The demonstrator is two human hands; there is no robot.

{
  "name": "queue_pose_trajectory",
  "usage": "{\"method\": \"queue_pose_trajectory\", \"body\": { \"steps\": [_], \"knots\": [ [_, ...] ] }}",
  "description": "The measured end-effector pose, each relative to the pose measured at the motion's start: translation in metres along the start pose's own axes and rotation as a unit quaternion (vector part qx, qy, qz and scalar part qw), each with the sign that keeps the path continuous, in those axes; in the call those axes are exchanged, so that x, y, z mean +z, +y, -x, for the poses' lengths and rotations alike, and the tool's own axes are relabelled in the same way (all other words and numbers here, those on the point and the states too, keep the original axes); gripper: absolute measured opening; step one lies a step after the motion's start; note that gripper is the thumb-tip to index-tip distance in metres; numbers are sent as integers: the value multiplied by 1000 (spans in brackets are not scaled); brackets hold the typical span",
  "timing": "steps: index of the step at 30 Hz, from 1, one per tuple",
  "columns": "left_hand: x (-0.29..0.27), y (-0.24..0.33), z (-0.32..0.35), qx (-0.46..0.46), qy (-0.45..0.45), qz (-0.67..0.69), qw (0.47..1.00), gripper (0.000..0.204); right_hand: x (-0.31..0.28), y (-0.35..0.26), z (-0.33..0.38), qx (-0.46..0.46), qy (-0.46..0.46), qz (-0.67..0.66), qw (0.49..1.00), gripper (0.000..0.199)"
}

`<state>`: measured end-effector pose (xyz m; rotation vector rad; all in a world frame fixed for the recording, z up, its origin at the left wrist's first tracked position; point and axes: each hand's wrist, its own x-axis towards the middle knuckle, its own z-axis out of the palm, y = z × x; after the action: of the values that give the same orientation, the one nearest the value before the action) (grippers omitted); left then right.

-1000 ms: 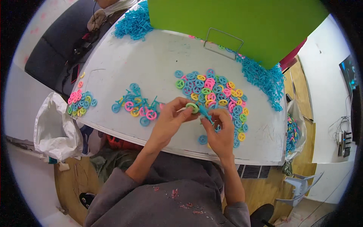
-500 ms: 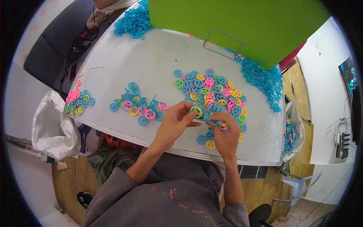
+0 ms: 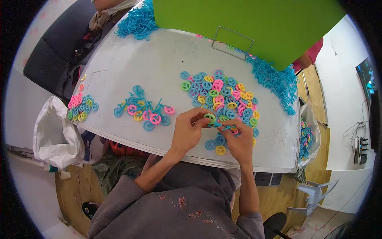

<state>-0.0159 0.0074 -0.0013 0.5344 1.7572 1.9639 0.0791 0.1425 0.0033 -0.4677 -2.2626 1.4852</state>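
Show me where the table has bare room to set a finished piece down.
Bare: the wide stretch of white table between the assembled toy bikes and the green board; also right of the loose wheel pile. Crowded: around both hands.

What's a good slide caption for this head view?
Left hand pinches a green wheel, right hand a blue frame.

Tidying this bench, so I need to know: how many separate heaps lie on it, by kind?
Heaps of blue frame pieces: 2
Piles of loose coloured wheels: 2
Cluster of assembled toy bikes: 1
Total: 5
Held, not counted: green wheel in left hand, blue frame piece in right hand.
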Motion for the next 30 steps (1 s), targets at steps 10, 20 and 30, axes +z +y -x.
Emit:
{"method": "queue_pose_trajectory", "body": {
  "steps": [10, 20, 30],
  "knots": [
    [5, 2, 1, 11, 12, -38, 999, 29, -3, -3, -1, -1, 3, 6, 1000, 10],
    [7, 5, 1, 58, -35, 2, 998, 32, -12, -12, -6, 61, -2, -3, 998, 11],
    [16, 9, 5, 135, -4, -9, 991, 30, -6, -15, -4, 134, 22, -178, 975, 17]
  ]
}}
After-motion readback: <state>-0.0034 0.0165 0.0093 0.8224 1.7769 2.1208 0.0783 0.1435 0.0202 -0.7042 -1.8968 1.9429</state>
